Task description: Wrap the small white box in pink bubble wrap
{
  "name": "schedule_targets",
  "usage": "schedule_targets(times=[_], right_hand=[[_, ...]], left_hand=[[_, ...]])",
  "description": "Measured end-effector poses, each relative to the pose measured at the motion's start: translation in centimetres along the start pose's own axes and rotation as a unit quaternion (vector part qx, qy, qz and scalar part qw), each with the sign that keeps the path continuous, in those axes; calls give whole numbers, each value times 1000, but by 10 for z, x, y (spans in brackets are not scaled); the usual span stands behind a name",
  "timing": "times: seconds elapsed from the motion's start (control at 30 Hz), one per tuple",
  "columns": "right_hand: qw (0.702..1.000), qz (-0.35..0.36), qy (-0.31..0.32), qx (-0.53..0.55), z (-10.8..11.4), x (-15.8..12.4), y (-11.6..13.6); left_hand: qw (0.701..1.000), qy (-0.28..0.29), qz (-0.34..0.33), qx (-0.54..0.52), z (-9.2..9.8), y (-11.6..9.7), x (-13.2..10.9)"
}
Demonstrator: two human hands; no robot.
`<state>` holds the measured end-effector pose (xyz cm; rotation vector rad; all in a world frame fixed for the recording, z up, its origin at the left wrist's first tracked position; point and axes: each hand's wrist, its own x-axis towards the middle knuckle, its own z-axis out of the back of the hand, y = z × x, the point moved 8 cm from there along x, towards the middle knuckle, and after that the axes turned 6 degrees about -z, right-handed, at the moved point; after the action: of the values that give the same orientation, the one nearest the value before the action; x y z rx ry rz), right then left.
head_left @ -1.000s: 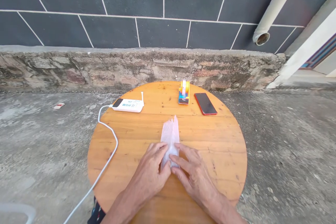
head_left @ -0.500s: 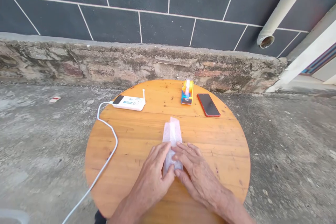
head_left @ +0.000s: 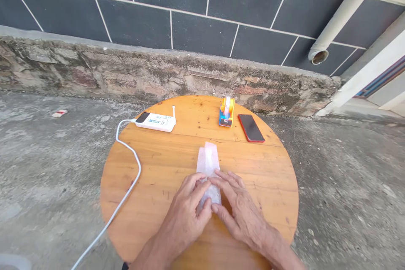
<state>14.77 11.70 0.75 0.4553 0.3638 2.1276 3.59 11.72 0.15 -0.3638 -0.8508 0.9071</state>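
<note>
The pale, thin wrapper (head_left: pixel 209 160) lies on the near-middle part of the table (head_left: pixel 272 181), under the left hand (head_left: pixel 186 204) and right hand (head_left: pixel 241 206). Both have bent fingers and thumbs spread apart on it; whether the fingertips pinch it, I cannot tell. It looks flimsy, so uneven pressure could crease or tear it, and its loose far end could spring up or slip sideways. A forearm catching the white cord (head_left: pixel 139 164) could drag the white device (head_left: pixel 155 122). The table is round, of scuffed, joined planks, with a tape dispenser (head_left: pixel 226 114) and phone (head_left: pixel 251 128) farther back. Beyond are rough stonework (head_left: pixel 152 71), dark tiles (head_left: pixel 202 29), a drainpipe (head_left: pixel 341 14) and a concrete floor (head_left: pixel 335 177).
</note>
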Motion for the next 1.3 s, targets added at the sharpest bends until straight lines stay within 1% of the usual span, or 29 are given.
schedule_targets(times=[0.13, 0.4, 0.5, 0.6, 0.73, 0.9, 1.1, 1.3], right_hand=[[1000, -4, -15, 22, 3, 1, -3], [999, 0, -36, 39, 4, 1, -6], [998, 4, -63, 30, 10, -5, -4], [996, -12, -86, 25, 15, -15, -6], [996, -41, -76, 29, 11, -25, -12], [996, -42, -70, 46, 0, -26, -10], [994, -38, -85, 53, 3, -23, -5], [997, -38, -62, 20, 1, -22, -4]], left_hand=[[1000, 22, -3, -22, -2, 1, 2], [1000, 20, -6, -13, -2, 0, 2], [1000, 20, -9, -7, -1, -1, 3], [1000, 14, -17, 12, 1, -2, 3], [999, 5, -24, 27, 1, -3, 2], [999, 12, -17, 25, -2, -2, 0], [999, 19, -11, 24, -4, -2, -1], [1000, 17, -16, 18, -3, -3, 0]])
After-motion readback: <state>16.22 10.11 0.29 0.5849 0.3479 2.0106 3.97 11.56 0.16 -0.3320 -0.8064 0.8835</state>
